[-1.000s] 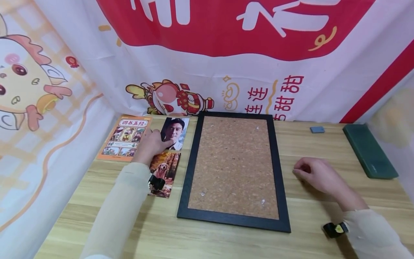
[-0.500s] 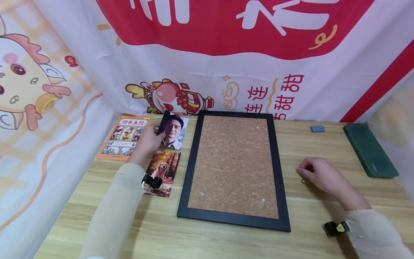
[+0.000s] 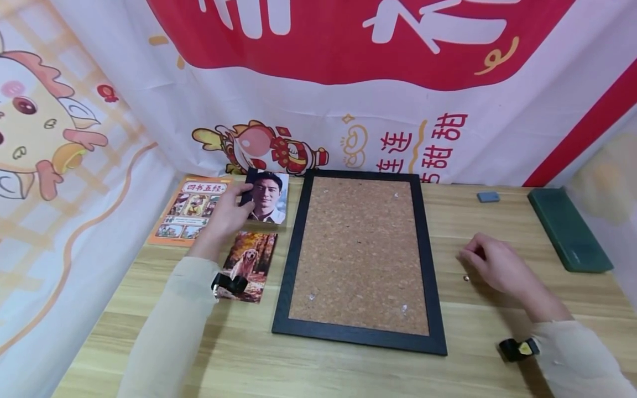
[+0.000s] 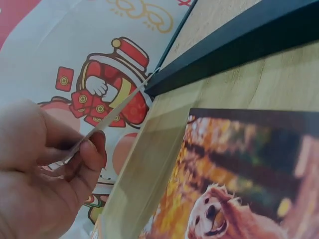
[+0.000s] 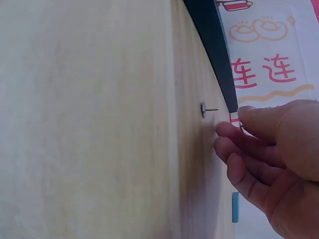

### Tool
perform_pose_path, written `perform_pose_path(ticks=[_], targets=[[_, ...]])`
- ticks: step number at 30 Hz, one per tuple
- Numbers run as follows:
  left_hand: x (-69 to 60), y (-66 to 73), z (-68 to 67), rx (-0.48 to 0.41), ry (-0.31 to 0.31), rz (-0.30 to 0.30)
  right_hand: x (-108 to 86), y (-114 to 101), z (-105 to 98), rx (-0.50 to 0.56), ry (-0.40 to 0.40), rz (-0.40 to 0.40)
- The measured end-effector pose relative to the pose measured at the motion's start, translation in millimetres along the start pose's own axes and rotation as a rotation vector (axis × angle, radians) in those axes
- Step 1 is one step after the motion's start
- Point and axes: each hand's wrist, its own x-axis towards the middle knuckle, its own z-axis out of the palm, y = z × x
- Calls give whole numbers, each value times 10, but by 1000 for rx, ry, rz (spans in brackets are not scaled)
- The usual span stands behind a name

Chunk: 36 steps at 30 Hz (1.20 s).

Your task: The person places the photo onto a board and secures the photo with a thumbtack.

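My left hand (image 3: 230, 213) pinches the left edge of a portrait photo (image 3: 269, 198), raised off the table. In the left wrist view that photo (image 4: 112, 115) shows nearly edge-on between thumb and fingers. Below it lies a photo of a dog (image 3: 250, 257), partly covered by the wrist camera. Right of the black-framed cork board (image 3: 358, 254), my right hand (image 3: 496, 264) hovers with curled fingers. A small dark pin-like tip (image 5: 242, 127) shows at its thumb, apparently a thumbtack; most of it is hidden. Beside the hand another thumbtack (image 5: 209, 109) stands point up on the table.
An orange booklet (image 3: 191, 213) lies at the far left of the wooden table (image 3: 239, 354). At the back right are a small blue block (image 3: 489, 197) and a long green case (image 3: 569, 229). A printed cloth (image 3: 308, 105) hangs behind. Small shiny spots dot the cork.
The portrait photo has been lifted off the table by my left hand and shifted slightly back and left. My right hand has moved slightly right, uncovering the thumbtack on the table.
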Motion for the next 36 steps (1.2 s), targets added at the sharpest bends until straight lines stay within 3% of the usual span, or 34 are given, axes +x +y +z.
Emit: perform_pose_path(ticks=[8,11,18,24,32,36], targets=[[-44,178,107,-104,20,-55,-19,10,-21,47,45,25],[-38,238,167,-120,-14,-59,-16,20,-22,70,46,41],[1,328,367,-260,-123,-23,-17,-9,-23,118,58,49],[10,455,528,-243,-186,-39,-26,-43,8,155,79,30],[57,632,799,-221,-252,25,-17,-81,5,166,104,42],[111,701,952,-209,-281,20,-22,-105,12,171,104,35]])
